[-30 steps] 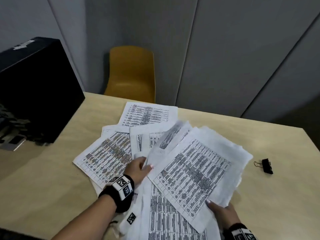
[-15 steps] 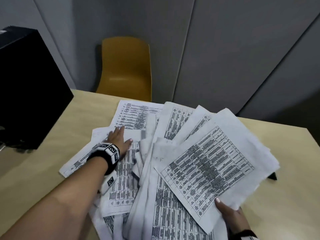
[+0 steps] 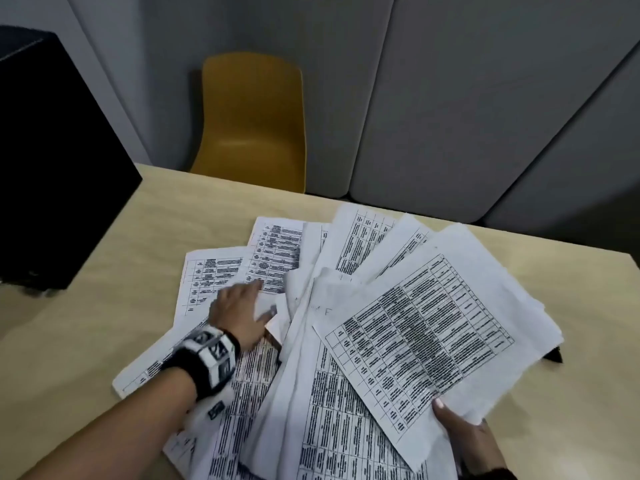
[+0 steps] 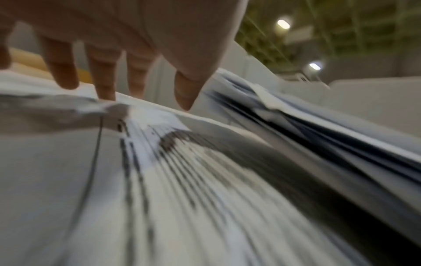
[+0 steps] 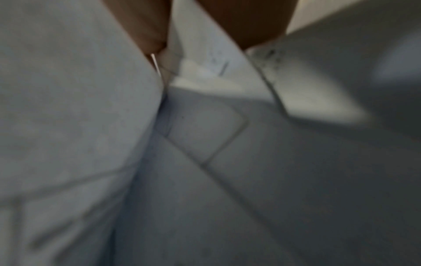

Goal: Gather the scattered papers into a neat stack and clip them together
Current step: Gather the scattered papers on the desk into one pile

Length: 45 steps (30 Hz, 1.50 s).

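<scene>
Printed table sheets lie fanned across the wooden table (image 3: pixel 104 306). My right hand (image 3: pixel 464 434) grips the near edge of a raised bundle of sheets (image 3: pixel 426 323), thumb on top. My left hand (image 3: pixel 242 310) lies flat with straight fingers on the loose sheets (image 3: pixel 214 275) at the left. In the left wrist view its fingertips (image 4: pixel 104 93) touch the paper (image 4: pixel 159 180); the picture is blurred. The right wrist view shows only blurred paper (image 5: pixel 205 162) close to the fingers (image 5: pixel 148 36). A black binder clip (image 3: pixel 553 355) peeks out from under the bundle's right corner.
A black box (image 3: pixel 52 150) stands at the table's left end. A yellow chair (image 3: pixel 252 119) sits behind the far edge, against grey wall panels. Bare tabletop shows at the left front and far right.
My left hand has slid from the far sheets back toward me, dragging loose sheets along. The bundle in my right hand has spread further right, over the binder clip.
</scene>
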Tool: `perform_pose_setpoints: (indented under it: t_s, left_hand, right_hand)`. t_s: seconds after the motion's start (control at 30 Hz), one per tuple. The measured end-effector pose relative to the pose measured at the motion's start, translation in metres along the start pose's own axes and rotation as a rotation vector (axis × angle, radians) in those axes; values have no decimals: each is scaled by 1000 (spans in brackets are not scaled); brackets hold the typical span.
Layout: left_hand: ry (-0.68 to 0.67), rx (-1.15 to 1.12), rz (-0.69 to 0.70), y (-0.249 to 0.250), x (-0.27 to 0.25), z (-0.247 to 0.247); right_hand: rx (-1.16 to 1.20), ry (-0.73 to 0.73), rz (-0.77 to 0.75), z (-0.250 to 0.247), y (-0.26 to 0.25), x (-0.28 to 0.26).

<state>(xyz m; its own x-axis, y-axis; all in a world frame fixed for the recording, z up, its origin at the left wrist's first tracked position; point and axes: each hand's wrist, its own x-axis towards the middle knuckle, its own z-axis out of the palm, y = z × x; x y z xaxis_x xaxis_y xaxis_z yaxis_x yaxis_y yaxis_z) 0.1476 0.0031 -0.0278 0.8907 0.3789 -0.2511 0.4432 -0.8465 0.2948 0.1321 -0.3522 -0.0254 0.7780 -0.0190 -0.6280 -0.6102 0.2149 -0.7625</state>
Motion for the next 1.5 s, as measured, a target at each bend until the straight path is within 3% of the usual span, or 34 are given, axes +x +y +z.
perform_pose_setpoints:
  t_s: [0.1, 0.2, 0.27, 0.43, 0.57, 0.8, 0.87, 0.93, 1.0, 1.07, 1.2, 1.33, 1.4, 1.5]
  left_hand:
    - [116, -247, -258, -4, 28, -11]
    - [99, -306, -441, -6, 50, -18]
    - [76, -354, -494, -5, 60, -17]
    - [122, -433, -371, -3, 73, -17]
    - [148, -442, -312, -12, 53, -41]
    - [-96, -345, -295, -60, -26, -18]
    - [-98, -343, -285, -64, -41, -9]
    - [21, -359, -374, -67, -55, -2]
    - [164, -394, -582, -65, -72, -5]
    - [178, -481, -694, -61, -84, -9]
    - [88, -566, -624, -48, -81, -9]
    - [248, -801, -495, -40, -67, -11]
    - [307, -741, -566, -47, -71, -16]
    - [216, -802, -733, -58, -84, -17]
  right_hand:
    - [-7, 13, 25, -4, 2, 3]
    - [-27, 54, 46, -5, 6, 2]
    - [-89, 67, 39, -2, 9, 4]
    - [-130, 113, 112, 6, -7, 7]
    - [-136, 103, 103, 1, 1, 7]
    - [-127, 46, 26, 6, -2, -4]
    - [-139, 60, 18, 5, -2, -4]
    - [-130, 40, 32, 4, 0, -4]
    - [-122, 20, 33, 5, -1, -5]
    - [-126, 7, 11, 4, -2, -7]
    - [-202, 17, 0, 4, -4, -9]
    - [-248, 44, 4, 3, -4, -9]
    - [-250, 71, 6, 6, -7, -11]
    - [-252, 89, -8, 9, -13, -15]
